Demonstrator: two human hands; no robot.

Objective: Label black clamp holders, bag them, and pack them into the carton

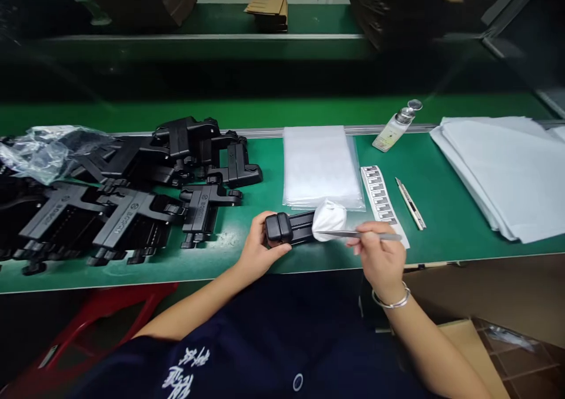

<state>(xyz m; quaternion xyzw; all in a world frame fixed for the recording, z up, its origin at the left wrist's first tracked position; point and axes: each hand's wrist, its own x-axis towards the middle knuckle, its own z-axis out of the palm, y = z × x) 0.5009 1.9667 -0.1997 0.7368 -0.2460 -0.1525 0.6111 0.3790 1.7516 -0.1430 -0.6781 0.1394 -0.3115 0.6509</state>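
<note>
My left hand [259,252] is wrapped round the rounded end of a black plastic bracket-like part [301,227] at the table's front edge. My right hand [383,260] pinches a pair of metal tweezers [346,233], held nearly level and pointing left. Their tips meet a bunched white cloth [331,215], which covers the right end of the black part. Whether the tips grip the cloth or only press on it, I cannot tell. Just behind the cloth lies a stack of clear plastic bags [315,163]. A strip of printed labels [378,196] lies partly behind my right hand.
Several similar black parts [128,213] are piled at the left, with crumpled clear plastic [48,149] on them. A pump bottle [394,129], a utility knife [410,203] and white sheets [507,169] are at the right. Cardboard pieces [268,2] sit on the back shelf.
</note>
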